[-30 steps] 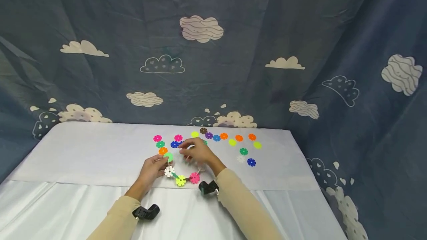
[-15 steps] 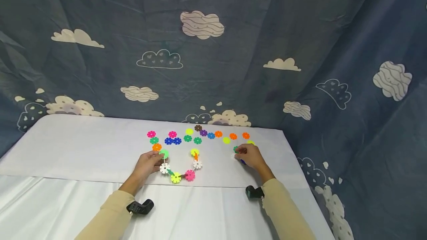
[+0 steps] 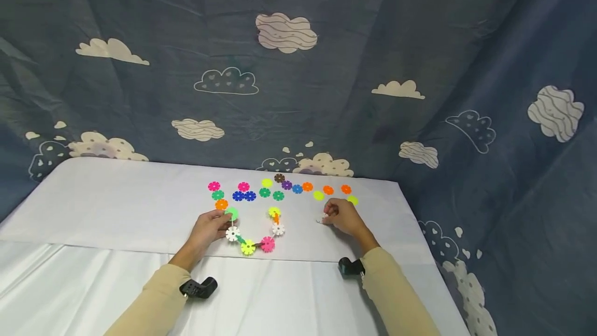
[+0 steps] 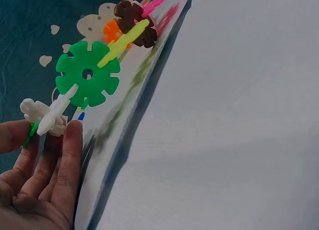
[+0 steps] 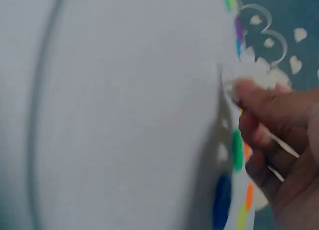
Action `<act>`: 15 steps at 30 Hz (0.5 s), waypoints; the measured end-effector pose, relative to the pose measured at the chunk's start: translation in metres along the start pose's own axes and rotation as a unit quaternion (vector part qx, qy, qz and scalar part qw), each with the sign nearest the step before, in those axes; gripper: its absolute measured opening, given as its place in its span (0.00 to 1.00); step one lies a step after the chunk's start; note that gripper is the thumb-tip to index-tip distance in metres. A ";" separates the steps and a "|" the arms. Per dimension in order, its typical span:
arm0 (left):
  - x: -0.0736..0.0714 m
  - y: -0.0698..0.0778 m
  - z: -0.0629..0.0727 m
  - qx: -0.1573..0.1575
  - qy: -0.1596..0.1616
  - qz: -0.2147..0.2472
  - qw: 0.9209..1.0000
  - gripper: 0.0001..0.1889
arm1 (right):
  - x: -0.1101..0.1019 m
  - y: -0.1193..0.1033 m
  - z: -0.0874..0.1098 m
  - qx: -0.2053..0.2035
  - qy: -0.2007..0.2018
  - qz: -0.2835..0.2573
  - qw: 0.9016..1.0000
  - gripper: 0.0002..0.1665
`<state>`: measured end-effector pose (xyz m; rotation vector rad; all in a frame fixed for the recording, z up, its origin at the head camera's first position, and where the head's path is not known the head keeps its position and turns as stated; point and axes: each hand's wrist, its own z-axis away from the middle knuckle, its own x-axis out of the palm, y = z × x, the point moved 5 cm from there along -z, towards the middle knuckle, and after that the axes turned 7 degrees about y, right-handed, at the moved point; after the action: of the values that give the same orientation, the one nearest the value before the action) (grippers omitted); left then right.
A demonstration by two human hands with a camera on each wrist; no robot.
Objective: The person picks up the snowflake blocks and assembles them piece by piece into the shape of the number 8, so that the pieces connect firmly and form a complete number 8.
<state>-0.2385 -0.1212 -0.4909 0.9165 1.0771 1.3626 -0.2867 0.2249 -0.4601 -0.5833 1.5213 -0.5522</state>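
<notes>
My left hand pinches one end of a chain of slotted flower-shaped discs, at the light green disc. The chain curves in a U, with a pink disc at its bottom and a yellow disc at the far tip. In the left wrist view, white discs sit by the fingertips, beside a larger-looking green disc. To the right, my right hand pinches a loose white disc between thumb and finger, apart from the chain.
Several loose discs lie along the back of the white table, among them a brown disc, a purple disc and an orange disc. A dark cloud-print curtain hangs behind and at the right.
My right hand went from beside the chain to the loose discs at the right. It now holds the white disc and has shifted slightly left. My left hand keeps its grip.
</notes>
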 end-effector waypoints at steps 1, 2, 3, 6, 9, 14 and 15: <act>-0.001 0.000 0.000 0.001 0.002 -0.004 1.000 0.16 | 0.003 -0.007 -0.001 -0.014 0.001 -0.023 1.000 0.12; -0.001 0.000 0.000 0.001 0.005 -0.007 1.000 0.16 | 0.007 -0.016 -0.003 -0.029 -0.001 -0.047 0.998 0.11; -0.002 0.000 -0.001 0.004 0.007 -0.008 1.000 0.15 | 0.011 -0.026 -0.004 -0.042 -0.003 -0.068 0.997 0.11; -0.003 -0.001 -0.002 0.004 0.014 -0.002 1.000 0.15 | 0.030 -0.060 -0.009 -0.082 -0.031 -0.131 0.987 0.10; -0.002 -0.002 -0.004 0.000 0.019 0.007 1.000 0.14 | 0.053 -0.096 -0.015 -0.115 -0.074 -0.148 0.980 0.07; -0.001 -0.004 -0.005 -0.012 0.032 0.009 0.999 0.13 | 0.090 -0.140 -0.024 -0.162 -0.141 -0.130 0.968 0.03; -0.001 -0.004 -0.006 -0.013 0.034 0.009 0.999 0.13 | 0.096 -0.146 -0.026 -0.167 -0.150 -0.130 0.966 0.03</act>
<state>-0.2426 -0.1224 -0.4962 0.8674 1.1026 1.4290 -0.3102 0.0518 -0.4350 -1.0887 1.2609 -0.3830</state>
